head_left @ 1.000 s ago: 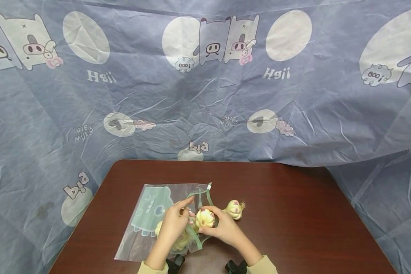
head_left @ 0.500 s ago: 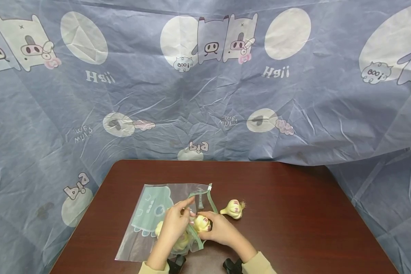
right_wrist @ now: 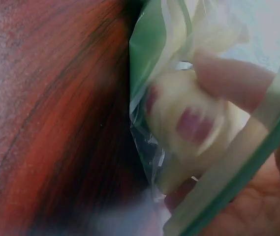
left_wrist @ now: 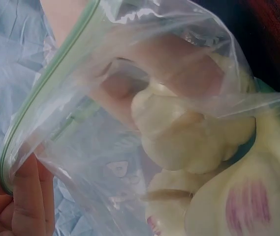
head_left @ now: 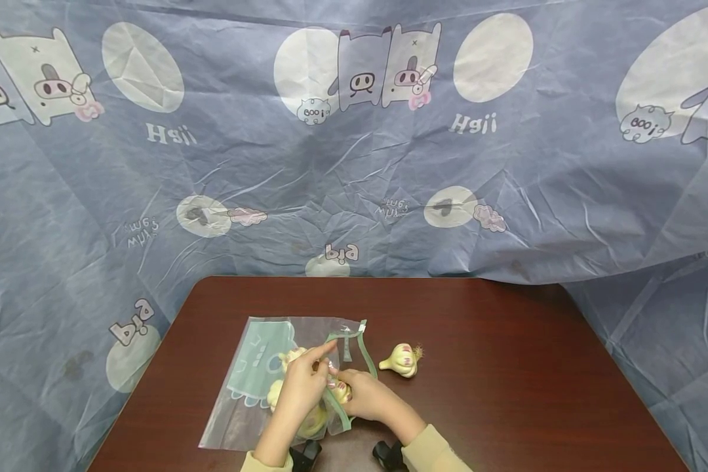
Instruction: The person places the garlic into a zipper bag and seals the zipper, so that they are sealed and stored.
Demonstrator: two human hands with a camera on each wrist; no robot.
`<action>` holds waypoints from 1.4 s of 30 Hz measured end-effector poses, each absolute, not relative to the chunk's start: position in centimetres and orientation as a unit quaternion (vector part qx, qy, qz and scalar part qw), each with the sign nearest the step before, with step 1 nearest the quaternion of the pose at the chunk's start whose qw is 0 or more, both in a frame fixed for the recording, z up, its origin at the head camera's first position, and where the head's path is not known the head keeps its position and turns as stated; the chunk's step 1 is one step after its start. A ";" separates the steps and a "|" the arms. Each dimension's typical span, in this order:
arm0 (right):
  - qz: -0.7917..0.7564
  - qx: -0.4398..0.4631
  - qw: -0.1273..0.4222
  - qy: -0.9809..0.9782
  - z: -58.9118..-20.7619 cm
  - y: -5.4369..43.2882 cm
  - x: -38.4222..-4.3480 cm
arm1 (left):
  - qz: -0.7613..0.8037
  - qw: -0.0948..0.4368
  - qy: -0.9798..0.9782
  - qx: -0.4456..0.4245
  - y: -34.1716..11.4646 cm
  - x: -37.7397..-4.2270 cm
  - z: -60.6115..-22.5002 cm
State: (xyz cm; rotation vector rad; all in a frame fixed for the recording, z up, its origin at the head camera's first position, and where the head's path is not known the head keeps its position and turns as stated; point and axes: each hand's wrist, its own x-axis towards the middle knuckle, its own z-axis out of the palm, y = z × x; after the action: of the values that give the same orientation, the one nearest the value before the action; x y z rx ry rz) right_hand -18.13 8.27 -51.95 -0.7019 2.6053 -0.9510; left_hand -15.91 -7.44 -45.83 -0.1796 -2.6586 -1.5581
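Note:
A clear zip bag [head_left: 218,429] with green zip edges and a pale green print lies on the table, its mouth facing right. My left hand [head_left: 304,380] pinches one green edge of that mouth; in the left wrist view its fingers [left_wrist: 29,196] fold over the strip. Through the opening reaches my right hand [head_left: 370,396], gripping a garlic bulb [right_wrist: 179,113] with purple patches, which sits inside the bag. Several other bulbs [head_left: 275,394] show through the plastic, partly covered by my left forearm. One garlic bulb [head_left: 404,360] lies outside, right of the mouth.
The dark red-brown table [head_left: 507,380] extends right and behind the bag. A blue cartoon-printed cloth [head_left: 354,164] hangs behind and beside it. Black wrist devices [head_left: 305,454] sit below both hands at the front.
My right hand has moved left and into the bag's mouth with its garlic bulb. The left hand keeps its hold on the edge. Another bulb inside now shows above the left hand.

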 end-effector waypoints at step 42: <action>-0.562 -0.124 -0.016 0.817 -46.1 17.0 -17.8 | -0.508 0.049 -0.858 -0.054 -7.6 -16.0 -45.7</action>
State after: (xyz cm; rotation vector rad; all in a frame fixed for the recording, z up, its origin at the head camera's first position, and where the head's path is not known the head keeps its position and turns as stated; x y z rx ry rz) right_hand -17.82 17.00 -46.05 -0.3948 2.5938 -1.7837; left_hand -15.99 -7.57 -45.71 -0.1639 -2.6159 -1.5482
